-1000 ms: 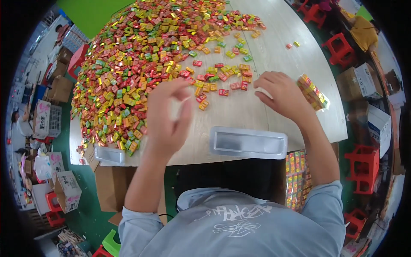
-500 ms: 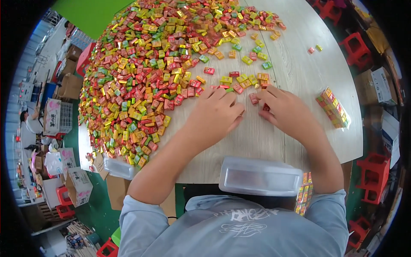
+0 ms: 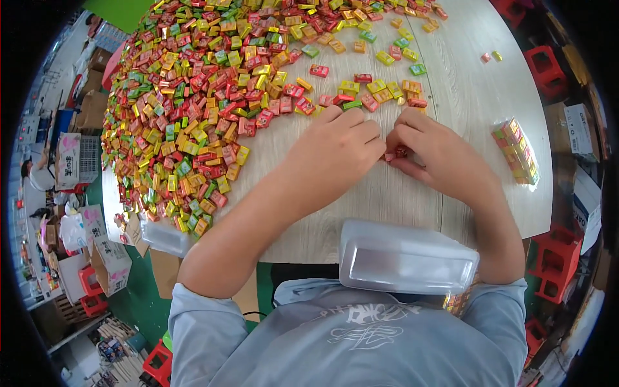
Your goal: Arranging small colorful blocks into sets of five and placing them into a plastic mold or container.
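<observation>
The right grip (image 3: 425,151) was bent nearly closed, thumb and forefinger pinching at least one small red packet (image 3: 400,152), partly hidden by the fingers. The left grip (image 3: 342,155) had its fingers curled over and its tips meeting the right one's; whether it had hold of anything could not be told, since the back of the hand covered the underside.

Just beyond both grips lay a loose row of packets, among them a green packet (image 3: 351,104), a yellow packet (image 3: 382,95) and an orange packet (image 3: 411,86), none of them joined together. On the wearer's side of the grips, between the forearms, a clear plastic tray (image 3: 409,258) sat slanted at the edge of the counter (image 3: 393,213); no packets could be made out in it.

To the right of the right grip, well apart, lay a clear-wrapped bundle (image 3: 516,151) of packets in neat rows; that one looked finished. To the left of the left grip spread the great heap of loose packets (image 3: 193,109), so by far the larger share seemed left to handle. A second clear tray (image 3: 166,237) lay beside the heap's near end. Farther off, beyond the right grip, a pink packet (image 3: 485,57) lay alone with a yellow-green one (image 3: 497,56).
</observation>
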Demonstrator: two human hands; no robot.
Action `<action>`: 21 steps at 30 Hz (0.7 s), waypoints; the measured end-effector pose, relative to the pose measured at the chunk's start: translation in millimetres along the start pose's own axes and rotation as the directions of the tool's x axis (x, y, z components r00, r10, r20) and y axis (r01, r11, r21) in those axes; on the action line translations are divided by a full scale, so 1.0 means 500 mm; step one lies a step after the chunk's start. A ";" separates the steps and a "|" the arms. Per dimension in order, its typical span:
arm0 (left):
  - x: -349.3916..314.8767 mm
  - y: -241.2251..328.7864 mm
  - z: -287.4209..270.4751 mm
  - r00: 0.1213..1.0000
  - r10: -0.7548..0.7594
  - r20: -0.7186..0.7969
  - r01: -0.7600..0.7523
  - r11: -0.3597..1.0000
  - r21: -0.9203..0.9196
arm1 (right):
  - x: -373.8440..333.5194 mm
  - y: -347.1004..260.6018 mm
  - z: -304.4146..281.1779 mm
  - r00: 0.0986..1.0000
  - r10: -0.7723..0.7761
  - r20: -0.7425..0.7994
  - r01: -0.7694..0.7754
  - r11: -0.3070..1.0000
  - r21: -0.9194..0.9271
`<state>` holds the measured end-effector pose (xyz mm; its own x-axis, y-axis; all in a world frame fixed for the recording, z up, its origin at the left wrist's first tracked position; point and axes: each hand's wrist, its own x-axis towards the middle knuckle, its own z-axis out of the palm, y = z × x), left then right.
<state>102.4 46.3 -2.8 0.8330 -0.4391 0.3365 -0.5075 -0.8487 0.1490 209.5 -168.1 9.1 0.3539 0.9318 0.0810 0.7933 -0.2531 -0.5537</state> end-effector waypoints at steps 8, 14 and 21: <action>-0.001 -0.002 0.009 1.000 0.018 -0.012 -0.018 1.000 -0.007 | -0.003 -0.010 0.007 0.999 0.041 0.020 -0.041 0.999 0.007; -0.007 0.004 0.003 0.999 -0.038 0.022 0.037 0.999 0.025 | -0.005 -0.019 0.015 0.995 0.082 0.062 -0.078 0.995 -0.063; -0.036 -0.030 -0.078 0.992 -0.125 -0.002 0.125 0.992 -0.035 | -0.020 0.052 -0.037 0.949 0.174 -0.261 -0.228 0.955 -0.190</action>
<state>86.4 78.4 25.2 0.8896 -0.3289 0.3170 -0.4067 -0.8862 0.2219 235.6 -188.7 9.1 0.6037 0.7726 0.1966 0.7712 -0.5036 -0.3894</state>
